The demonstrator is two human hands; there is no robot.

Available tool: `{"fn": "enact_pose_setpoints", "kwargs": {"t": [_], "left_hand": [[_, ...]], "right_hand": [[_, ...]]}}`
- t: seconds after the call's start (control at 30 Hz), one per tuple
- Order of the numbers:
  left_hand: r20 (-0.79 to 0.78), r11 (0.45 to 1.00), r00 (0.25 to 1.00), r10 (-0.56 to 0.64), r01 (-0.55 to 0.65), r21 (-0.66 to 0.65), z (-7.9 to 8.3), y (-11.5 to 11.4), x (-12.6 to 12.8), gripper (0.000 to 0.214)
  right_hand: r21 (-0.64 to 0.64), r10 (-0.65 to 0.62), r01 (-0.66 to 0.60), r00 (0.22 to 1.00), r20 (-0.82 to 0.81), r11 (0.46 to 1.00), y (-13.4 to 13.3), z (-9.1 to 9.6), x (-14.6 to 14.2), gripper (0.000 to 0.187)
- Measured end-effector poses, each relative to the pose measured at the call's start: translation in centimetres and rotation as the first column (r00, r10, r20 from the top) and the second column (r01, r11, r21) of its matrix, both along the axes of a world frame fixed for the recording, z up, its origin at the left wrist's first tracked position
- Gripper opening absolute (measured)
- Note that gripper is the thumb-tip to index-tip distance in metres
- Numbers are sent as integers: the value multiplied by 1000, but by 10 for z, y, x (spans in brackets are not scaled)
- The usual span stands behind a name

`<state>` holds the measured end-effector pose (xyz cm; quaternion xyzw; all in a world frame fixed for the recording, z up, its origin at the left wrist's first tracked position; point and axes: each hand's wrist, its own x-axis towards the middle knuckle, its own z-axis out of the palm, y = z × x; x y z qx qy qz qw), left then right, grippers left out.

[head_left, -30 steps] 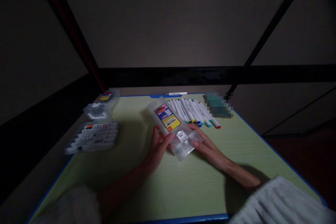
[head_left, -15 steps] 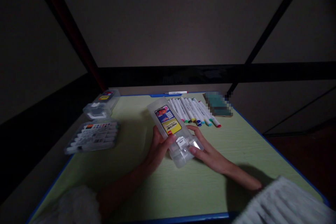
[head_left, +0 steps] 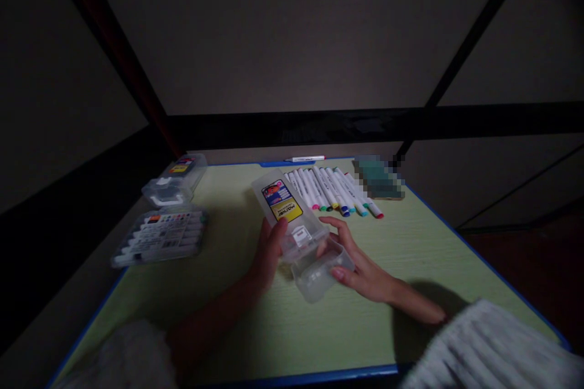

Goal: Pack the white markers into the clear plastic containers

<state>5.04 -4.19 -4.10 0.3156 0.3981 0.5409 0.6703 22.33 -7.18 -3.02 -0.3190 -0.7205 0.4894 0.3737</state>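
Note:
My left hand (head_left: pixel 269 249) grips a translucent plastic marker case (head_left: pixel 294 209) with a yellow and blue label, its thumb pressed on the front. At the case's near end, the clear cap (head_left: pixel 314 279) is tilted away and a gap shows between the two. Around that cap my right hand (head_left: pixel 358 261) is closed, thumb on the near side and fingers behind. Both parts are held above the table. Just beyond the case lies a row of white markers (head_left: pixel 328 185) with coloured ends, partly hidden by it.
On the left, a filled marker case (head_left: pixel 162 237) lies in front of another translucent case (head_left: pixel 176 179). One marker (head_left: pixel 308 159) rests along the far edge. A partly blurred green flat object (head_left: pixel 381 179) is at the back right. The light green table (head_left: pixel 433 292) has blue edges.
The cap has come away from the case and tilted down at the near end. My left hand has shifted slightly left with the case, its thumb now on the label.

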Motion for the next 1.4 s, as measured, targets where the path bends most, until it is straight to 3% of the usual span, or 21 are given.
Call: {"fn": "enact_pose_setpoints", "kwargs": {"t": [0.23,0.63,0.97,1.4], "left_hand": [[18,999,999,36,-36,-34,13,-1,2,73],[111,997,993,28,-20,-77,20,5,-6,32],[157,978,987,-8,41,-206,25,20,-16,26],[113,992,993,-29,43,-117,15,28,-24,25]], "right_hand": [[-2,39,-39,999,-26,999,1,-3,0,76],[-36,104,-106,993,-49,994,0,-5,0,78],[-145,120,-154,968,-218,977,2,-6,-4,78],[-110,123,-132,988,-88,985,1,-7,-6,73]]}}
